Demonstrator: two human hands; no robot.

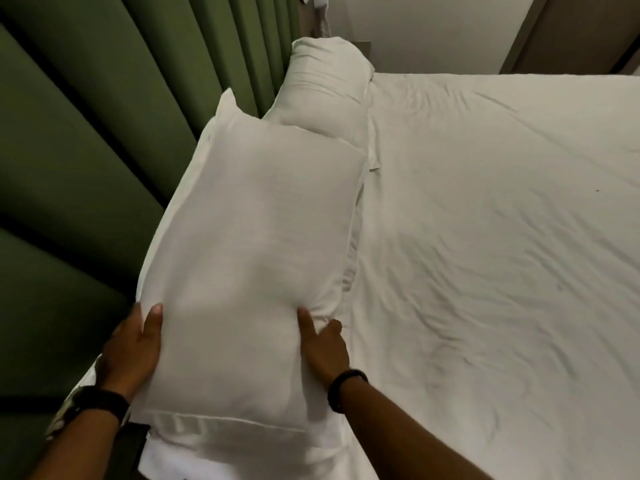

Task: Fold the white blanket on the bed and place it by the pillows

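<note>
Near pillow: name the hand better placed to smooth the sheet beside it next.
Probably the right hand: it grips the near pillow on the edge bordering the open sheet. The left hand is on the headboard side.

Both arms fwd, left hand (pixel 133 344) & right hand (pixel 323 348) gripping, thumbs up.

Two pillows (pixel 256 244) (pixel 322 88), two hands (pixel 133 344) (pixel 323 348), one bed (pixel 485 237).

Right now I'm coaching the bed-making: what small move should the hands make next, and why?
Probably lower the near pillow flat against the green headboard. The left hand and right hand grip its sides, and it sits crooked, overlapping the far pillow.
</note>
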